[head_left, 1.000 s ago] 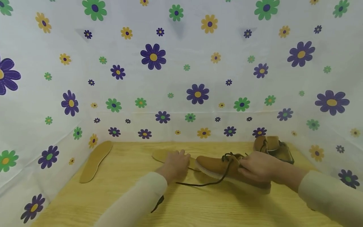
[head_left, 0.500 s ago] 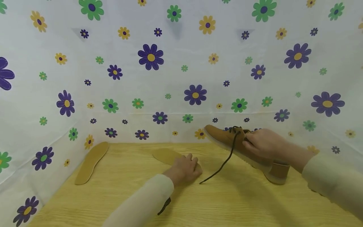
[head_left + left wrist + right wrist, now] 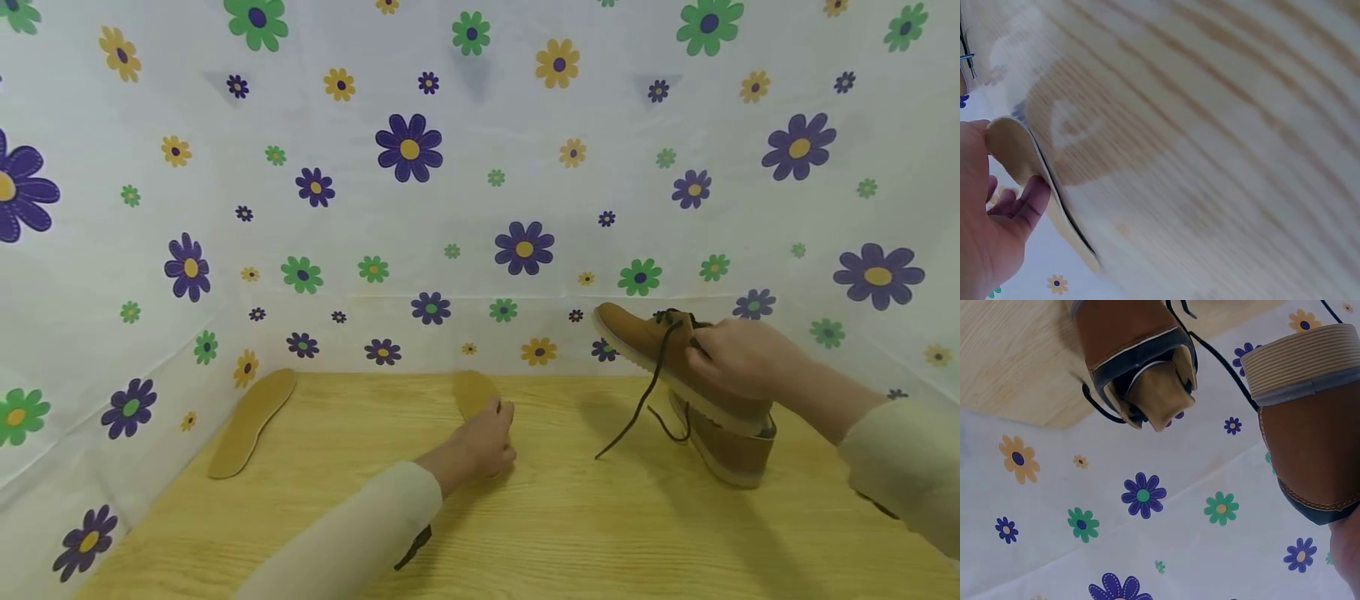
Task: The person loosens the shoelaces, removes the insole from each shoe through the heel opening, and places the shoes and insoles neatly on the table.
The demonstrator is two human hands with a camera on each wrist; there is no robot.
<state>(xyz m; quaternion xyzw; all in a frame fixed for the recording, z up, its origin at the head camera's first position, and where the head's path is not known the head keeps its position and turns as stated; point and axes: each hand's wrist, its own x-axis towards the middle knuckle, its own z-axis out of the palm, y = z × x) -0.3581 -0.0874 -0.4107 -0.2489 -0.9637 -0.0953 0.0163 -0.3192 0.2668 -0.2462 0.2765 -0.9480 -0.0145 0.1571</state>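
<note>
My left hand (image 3: 480, 442) pinches a tan insole (image 3: 474, 392) low over the wooden table. In the left wrist view, thumb and fingers hold that insole (image 3: 1013, 147) near one end, and its thin edge faces the table. My right hand (image 3: 738, 358) grips a brown lace-up shoe (image 3: 645, 337) at its ankle opening, raised with the toe tilted up and a dark lace dangling. Below it a second brown shoe (image 3: 731, 454) stands on the table, partly hidden. The right wrist view shows the held shoe (image 3: 1310, 450) heel-on, beside the other shoe (image 3: 1129, 331) with its tongue pulled out.
Another tan insole (image 3: 251, 425) lies at the table's left edge. A white curtain (image 3: 450, 208) printed with flowers encloses the back and sides of the wooden table (image 3: 525, 533). A dark strap end (image 3: 412, 547) hangs by my left sleeve.
The right hand has lifted the shoe off the table and carried it right, above the second shoe. The left hand has picked up the insole, which has turned to point away from me.
</note>
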